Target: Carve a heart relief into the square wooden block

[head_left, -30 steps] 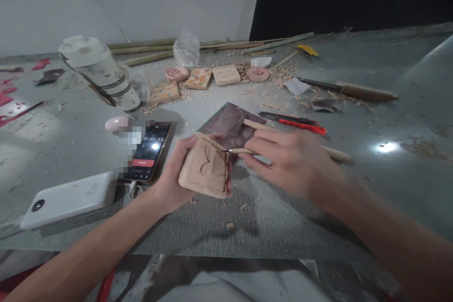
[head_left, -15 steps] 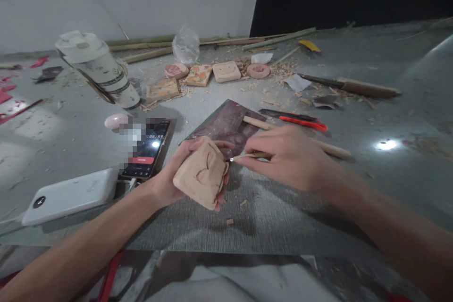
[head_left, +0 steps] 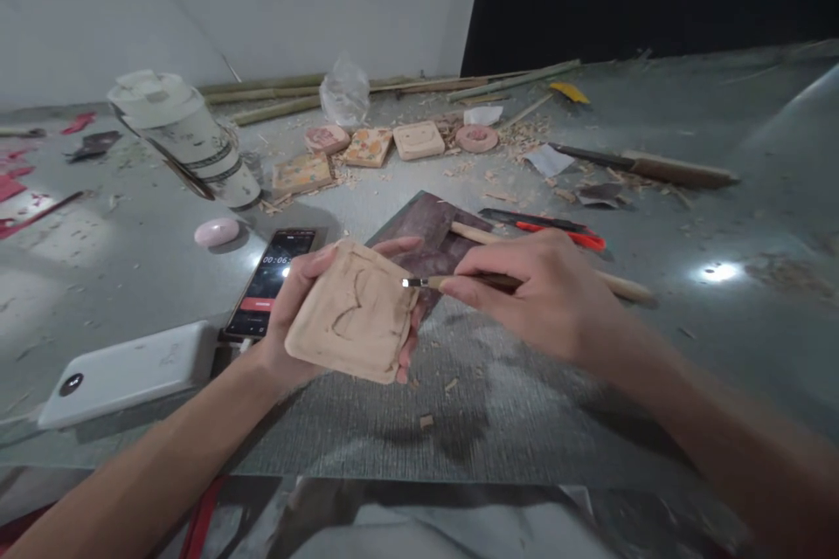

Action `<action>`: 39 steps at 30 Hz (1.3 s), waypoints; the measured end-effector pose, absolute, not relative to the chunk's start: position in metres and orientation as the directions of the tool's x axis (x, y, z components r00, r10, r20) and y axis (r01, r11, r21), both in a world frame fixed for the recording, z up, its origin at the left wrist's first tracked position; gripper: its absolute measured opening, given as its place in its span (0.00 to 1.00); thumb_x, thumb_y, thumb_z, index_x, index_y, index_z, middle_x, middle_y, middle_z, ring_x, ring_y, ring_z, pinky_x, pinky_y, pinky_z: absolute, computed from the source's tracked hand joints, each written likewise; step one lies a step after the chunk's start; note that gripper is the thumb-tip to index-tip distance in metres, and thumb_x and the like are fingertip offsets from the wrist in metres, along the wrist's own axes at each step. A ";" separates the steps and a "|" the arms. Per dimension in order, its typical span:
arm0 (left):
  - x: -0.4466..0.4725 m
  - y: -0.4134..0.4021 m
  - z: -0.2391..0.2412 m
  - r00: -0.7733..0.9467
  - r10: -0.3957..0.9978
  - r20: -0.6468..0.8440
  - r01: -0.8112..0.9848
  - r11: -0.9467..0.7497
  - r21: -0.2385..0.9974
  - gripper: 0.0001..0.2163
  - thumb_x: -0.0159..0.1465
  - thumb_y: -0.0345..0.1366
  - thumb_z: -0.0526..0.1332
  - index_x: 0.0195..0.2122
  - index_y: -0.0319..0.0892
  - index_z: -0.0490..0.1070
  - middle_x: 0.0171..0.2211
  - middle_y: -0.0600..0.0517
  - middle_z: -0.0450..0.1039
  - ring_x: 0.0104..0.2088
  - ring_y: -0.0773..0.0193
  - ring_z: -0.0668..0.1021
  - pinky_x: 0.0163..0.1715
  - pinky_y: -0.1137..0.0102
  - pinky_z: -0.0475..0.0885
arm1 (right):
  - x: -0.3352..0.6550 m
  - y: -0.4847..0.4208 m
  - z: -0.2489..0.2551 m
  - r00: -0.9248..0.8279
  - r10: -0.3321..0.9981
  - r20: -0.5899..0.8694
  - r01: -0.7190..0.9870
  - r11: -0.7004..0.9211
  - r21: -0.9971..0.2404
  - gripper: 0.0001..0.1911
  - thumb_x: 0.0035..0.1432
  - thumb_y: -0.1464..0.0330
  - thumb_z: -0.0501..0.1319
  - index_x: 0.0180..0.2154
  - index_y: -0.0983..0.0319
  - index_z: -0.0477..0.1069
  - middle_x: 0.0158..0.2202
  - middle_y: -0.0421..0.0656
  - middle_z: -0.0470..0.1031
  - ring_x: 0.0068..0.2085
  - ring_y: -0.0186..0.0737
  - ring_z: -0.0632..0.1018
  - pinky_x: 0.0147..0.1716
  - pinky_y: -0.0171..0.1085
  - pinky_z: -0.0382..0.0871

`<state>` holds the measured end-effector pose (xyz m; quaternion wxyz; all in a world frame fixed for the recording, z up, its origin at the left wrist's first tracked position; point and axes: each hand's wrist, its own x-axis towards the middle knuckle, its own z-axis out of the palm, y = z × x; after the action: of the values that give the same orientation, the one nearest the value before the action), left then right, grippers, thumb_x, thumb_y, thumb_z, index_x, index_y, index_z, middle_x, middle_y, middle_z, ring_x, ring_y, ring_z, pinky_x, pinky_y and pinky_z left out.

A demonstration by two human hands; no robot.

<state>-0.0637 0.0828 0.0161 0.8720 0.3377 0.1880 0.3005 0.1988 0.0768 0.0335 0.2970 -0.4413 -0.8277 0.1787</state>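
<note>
A pale, square carved wooden block with rounded corners and curved grooves rests in my left hand, whose fingers wrap round its edges. My right hand grips a carving tool with a wooden handle and a short metal tip. That tip is at the block's right edge; whether it touches the wood I cannot tell. Beneath the hands lies a dark brownish sheet. A light wooden stick crosses the sheet and passes behind my right hand.
A phone and white power bank lie at left, near a pink oval object and a lidded cup. Carved pieces sit at the back among shavings. A red-black cutter and long-handled blade lie right.
My left hand has tilted the block so its carved face shows more fully, and shifted it slightly left. The tool tip has moved left, from beside the block to its right edge.
</note>
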 end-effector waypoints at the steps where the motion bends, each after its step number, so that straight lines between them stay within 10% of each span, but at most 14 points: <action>1: -0.061 0.081 0.017 0.732 0.669 -0.129 -0.407 0.580 0.706 0.35 0.66 0.61 0.64 0.68 0.45 0.75 0.42 0.41 0.84 0.39 0.42 0.87 0.35 0.54 0.84 | 0.198 0.075 0.034 -0.428 0.831 0.356 0.633 0.556 -0.538 0.23 0.76 0.56 0.65 0.27 0.58 0.76 0.19 0.33 0.64 0.23 0.33 0.60 0.26 0.41 0.56; 39: -0.040 0.054 0.018 0.497 0.862 -0.096 -0.588 0.416 0.693 0.39 0.60 0.59 0.67 0.68 0.41 0.73 0.43 0.42 0.85 0.44 0.40 0.88 0.43 0.51 0.84 | 0.190 0.062 0.036 -0.394 0.794 0.462 0.616 0.602 -0.509 0.24 0.76 0.65 0.62 0.24 0.59 0.66 0.18 0.32 0.57 0.22 0.31 0.57 0.24 0.37 0.51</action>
<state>-0.0400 0.0544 0.0176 0.8105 0.3025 0.2265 0.4475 0.1899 0.0624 0.0361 0.3466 -0.4274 -0.8250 0.1287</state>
